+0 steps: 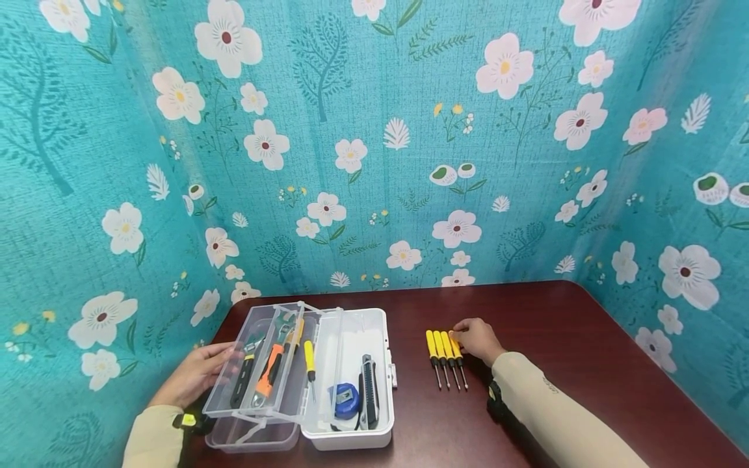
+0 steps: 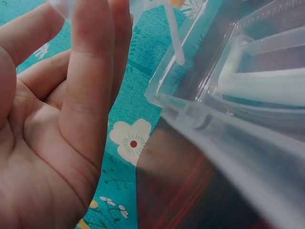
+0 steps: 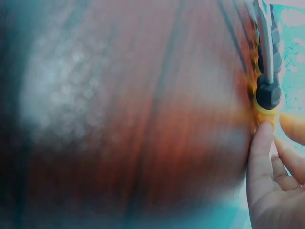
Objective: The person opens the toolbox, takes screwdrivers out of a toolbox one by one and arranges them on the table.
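Several small screwdrivers with yellow handles lie side by side on the dark red table, tips toward me. My right hand (image 1: 476, 339) pinches the rightmost screwdriver (image 3: 268, 98) by its handle, thumb and fingers at the yellow end in the right wrist view. At the left, my left hand (image 1: 196, 372) holds the outer edge of the toolbox's clear upper tray (image 1: 234, 411). That tray contains an adjustable wrench and an orange-and-black tool (image 1: 269, 369). The toolbox (image 1: 348, 441) is unfolded, with its white base to the right of the tray.
Inside the white base are a blue tape measure (image 1: 346, 400) and a utility knife (image 1: 370, 390). Another yellow-handled screwdriver (image 1: 310, 357) lies near the hinge side. A latch (image 1: 393, 375) sticks out at the base's right. Floral teal cloth (image 1: 374, 195) hangs around the table (image 1: 526, 305).
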`<state>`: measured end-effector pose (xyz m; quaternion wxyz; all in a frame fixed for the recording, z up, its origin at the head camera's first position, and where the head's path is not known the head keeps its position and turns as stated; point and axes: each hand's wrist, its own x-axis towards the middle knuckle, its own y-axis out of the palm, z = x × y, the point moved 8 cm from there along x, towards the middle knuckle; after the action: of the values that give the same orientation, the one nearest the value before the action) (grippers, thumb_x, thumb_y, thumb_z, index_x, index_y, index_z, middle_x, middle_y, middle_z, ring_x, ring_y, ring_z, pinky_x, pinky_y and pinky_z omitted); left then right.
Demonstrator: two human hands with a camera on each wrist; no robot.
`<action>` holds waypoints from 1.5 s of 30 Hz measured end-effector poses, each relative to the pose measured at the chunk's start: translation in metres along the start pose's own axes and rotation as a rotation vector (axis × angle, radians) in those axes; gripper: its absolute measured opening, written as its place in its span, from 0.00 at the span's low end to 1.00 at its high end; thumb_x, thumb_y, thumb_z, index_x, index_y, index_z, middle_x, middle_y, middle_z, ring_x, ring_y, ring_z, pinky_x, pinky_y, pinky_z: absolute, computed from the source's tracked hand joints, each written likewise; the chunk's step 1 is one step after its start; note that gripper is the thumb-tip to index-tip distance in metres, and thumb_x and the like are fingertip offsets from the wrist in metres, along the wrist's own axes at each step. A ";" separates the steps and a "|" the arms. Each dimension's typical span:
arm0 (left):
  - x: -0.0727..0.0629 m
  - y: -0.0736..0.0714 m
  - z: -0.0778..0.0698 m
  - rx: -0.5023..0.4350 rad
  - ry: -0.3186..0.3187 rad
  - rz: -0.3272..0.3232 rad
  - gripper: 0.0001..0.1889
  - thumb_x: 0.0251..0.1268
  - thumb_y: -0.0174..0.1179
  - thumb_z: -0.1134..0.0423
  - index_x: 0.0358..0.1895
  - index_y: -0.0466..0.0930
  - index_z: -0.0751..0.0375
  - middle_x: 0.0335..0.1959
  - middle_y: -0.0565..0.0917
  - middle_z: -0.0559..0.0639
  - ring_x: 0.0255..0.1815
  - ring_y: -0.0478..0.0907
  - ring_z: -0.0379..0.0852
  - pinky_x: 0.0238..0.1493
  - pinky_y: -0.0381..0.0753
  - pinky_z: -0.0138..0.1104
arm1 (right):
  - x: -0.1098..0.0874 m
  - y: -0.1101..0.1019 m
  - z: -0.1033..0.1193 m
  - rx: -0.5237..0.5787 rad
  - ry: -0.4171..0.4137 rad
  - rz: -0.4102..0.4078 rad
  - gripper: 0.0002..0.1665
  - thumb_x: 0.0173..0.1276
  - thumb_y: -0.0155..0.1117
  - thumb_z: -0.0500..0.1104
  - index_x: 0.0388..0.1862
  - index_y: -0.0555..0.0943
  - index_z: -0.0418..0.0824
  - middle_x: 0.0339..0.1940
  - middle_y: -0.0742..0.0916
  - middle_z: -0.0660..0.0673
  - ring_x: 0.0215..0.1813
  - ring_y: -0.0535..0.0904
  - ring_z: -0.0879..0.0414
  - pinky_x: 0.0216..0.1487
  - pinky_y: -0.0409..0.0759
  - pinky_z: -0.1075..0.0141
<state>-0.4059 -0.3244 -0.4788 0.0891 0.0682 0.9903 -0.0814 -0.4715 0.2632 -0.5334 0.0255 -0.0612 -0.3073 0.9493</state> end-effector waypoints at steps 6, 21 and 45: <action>-0.002 0.003 -0.001 -0.023 0.016 0.030 0.32 0.74 0.55 0.55 0.69 0.60 0.77 0.47 0.84 0.52 0.40 0.81 0.49 0.41 0.82 0.41 | -0.003 -0.004 0.001 0.017 -0.001 -0.014 0.15 0.69 0.65 0.40 0.49 0.80 0.31 0.41 0.83 0.40 0.33 0.81 0.54 0.34 0.83 0.60; -0.001 -0.001 0.004 -0.016 0.028 0.009 0.33 0.73 0.56 0.53 0.69 0.61 0.77 0.48 0.84 0.53 0.41 0.81 0.49 0.41 0.82 0.40 | -0.012 -0.005 -0.002 0.060 -0.009 -0.015 0.13 0.70 0.62 0.38 0.49 0.80 0.30 0.41 0.83 0.39 0.37 0.80 0.50 0.38 0.83 0.59; -0.001 0.000 0.005 -0.021 0.011 0.009 0.33 0.72 0.57 0.53 0.69 0.63 0.75 0.48 0.84 0.54 0.42 0.81 0.50 0.42 0.81 0.41 | -0.028 0.011 0.066 0.089 -0.167 0.038 0.14 0.69 0.64 0.37 0.51 0.81 0.32 0.42 0.85 0.43 0.41 0.82 0.45 0.40 0.83 0.57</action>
<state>-0.4038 -0.3250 -0.4835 0.0847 0.0719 0.9913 -0.0701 -0.4524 0.2139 -0.4841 -0.0153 0.0134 -0.2645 0.9642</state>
